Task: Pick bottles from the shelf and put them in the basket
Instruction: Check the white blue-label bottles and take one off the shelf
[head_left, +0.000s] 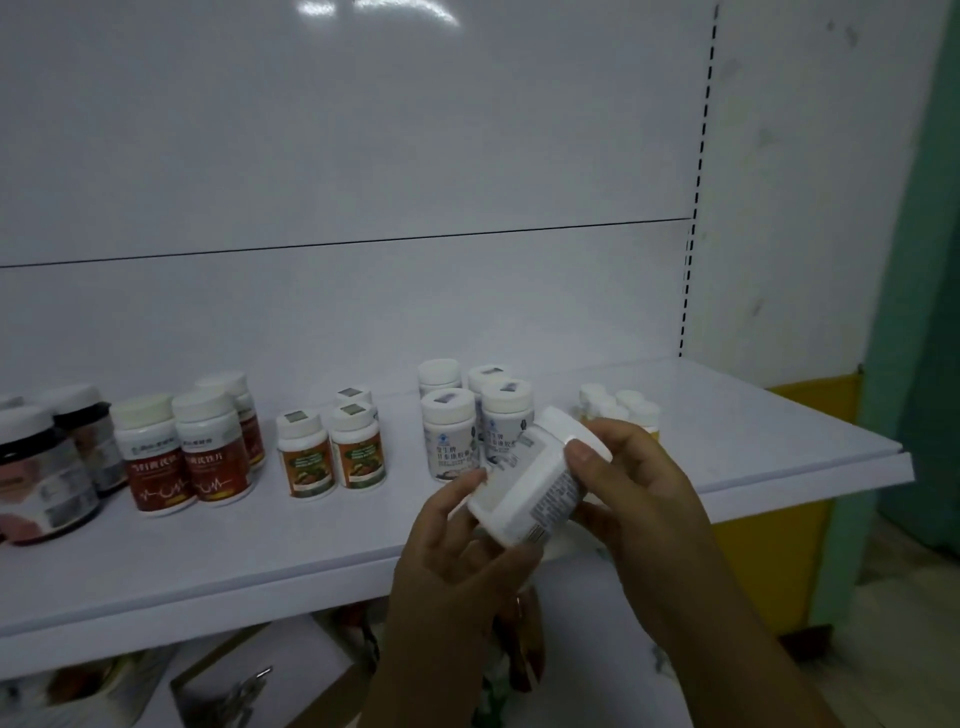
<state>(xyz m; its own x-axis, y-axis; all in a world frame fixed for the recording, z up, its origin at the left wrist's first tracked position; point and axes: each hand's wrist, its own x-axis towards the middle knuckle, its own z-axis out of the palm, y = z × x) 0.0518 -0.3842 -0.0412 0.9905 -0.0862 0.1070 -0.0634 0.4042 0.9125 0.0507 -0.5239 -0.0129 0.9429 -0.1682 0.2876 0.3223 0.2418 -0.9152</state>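
Observation:
I hold a white bottle (524, 486) tilted on its side in front of the white shelf (260, 561), its cap pointing up and right. My left hand (457, 566) cups its base from below. My right hand (634, 499) grips the cap end, thumb on the cap. Behind it stand several white bottles with blue labels (449, 434). Left of those are three green-and-orange labelled bottles (358, 449), then red-labelled bottles (208, 452) and dark jars (39, 473). Small yellow bottles (621, 408) stand to the right. No basket is in view.
The shelf's back panel (363, 182) is bare white, with a slotted upright (698, 171) on the right. Below the shelf lie a white box (265, 680) and blurred packages. A green wall (914, 312) and a yellow panel (769, 545) are on the right.

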